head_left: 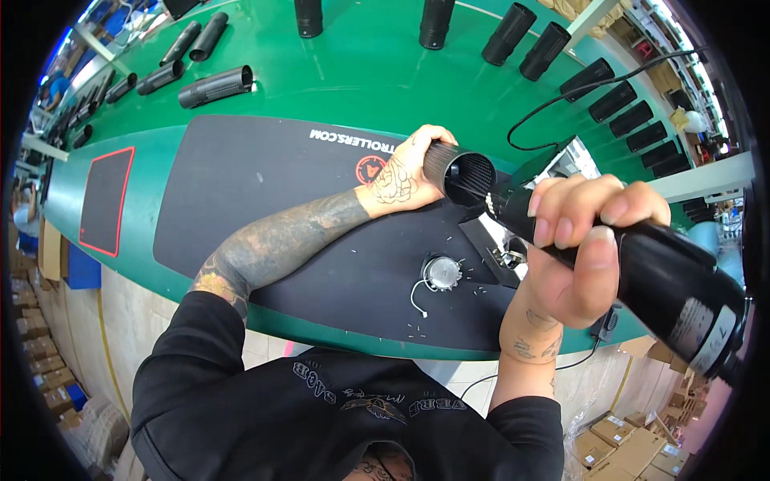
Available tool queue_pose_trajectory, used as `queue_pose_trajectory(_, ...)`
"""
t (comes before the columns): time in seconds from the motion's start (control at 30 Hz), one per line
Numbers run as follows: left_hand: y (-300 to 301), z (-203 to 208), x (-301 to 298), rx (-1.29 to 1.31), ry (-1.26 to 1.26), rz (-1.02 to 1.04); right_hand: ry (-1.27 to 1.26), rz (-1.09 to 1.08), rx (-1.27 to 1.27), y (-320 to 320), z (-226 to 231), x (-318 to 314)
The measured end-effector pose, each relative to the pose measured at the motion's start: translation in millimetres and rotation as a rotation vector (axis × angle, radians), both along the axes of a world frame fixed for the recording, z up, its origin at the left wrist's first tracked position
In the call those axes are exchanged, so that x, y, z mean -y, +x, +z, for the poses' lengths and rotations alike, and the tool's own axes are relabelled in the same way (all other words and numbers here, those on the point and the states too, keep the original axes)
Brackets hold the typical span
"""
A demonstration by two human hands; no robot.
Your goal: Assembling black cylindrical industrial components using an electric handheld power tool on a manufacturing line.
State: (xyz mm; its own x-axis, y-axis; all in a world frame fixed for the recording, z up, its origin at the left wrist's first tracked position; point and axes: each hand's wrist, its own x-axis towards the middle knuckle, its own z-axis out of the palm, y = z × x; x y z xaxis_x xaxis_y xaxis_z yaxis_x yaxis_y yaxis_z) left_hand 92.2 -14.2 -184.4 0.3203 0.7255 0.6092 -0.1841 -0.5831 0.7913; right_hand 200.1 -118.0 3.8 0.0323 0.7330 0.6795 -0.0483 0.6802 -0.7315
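The left hand point(407, 171) is holding a black cylinder point(443, 163), fingers curled snugly around it, over the middle of the black mat point(233, 188), its open mouth facing right; the right hand point(589, 240) is gripping a black power tool point(670, 276), fingers closed round its body, its tip pointing left toward that mouth; a silver round part point(443, 274) is lying nearer

Looks like ribbed plastic on the hollow cylinder point(449, 168), smooth glossy plastic on the power tool point(670, 272). Shines as metal on the round part point(442, 273). Shows a dull finish on the mat point(241, 184), a smooth gloss on the far tabletop point(337, 88), matt cloth on the sweatshirt point(265, 425), cardboard on the near-right boxes point(613, 433)
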Motion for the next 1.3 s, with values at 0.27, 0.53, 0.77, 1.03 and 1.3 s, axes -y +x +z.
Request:
queue_pose_trajectory(0.27, -38.7, 28.2, -59.5, -0.679, 0.396, 0.424, 0.235, 0.103, -0.132, 52.5, 36.4, 44.9)
queue_pose_trajectory(0.53, -153.1, -20.4, -134.3, -1.545, 0.131, 0.919, 0.03, 0.182, -0.005, 81.2, 51.6, 78.8)
queue_pose_trajectory(0.77, -125.0, -11.3, -128.7, -1.477, 0.22, 0.785, -0.149, 0.347, -0.013, 44.9, 28.0, 53.1)
queue_pose_trajectory(1.03, -130.3, 5.8, -112.7, -1.381, 0.41, 0.714, -0.367, 0.283, -0.009, 0.3, -6.1, 24.4)
queue_pose_trajectory(1.3, -123.2, 23.1, -104.1, -1.218, 0.305, 0.674, -0.363, 0.318, 0.028, -6.3, -11.9, 19.0)
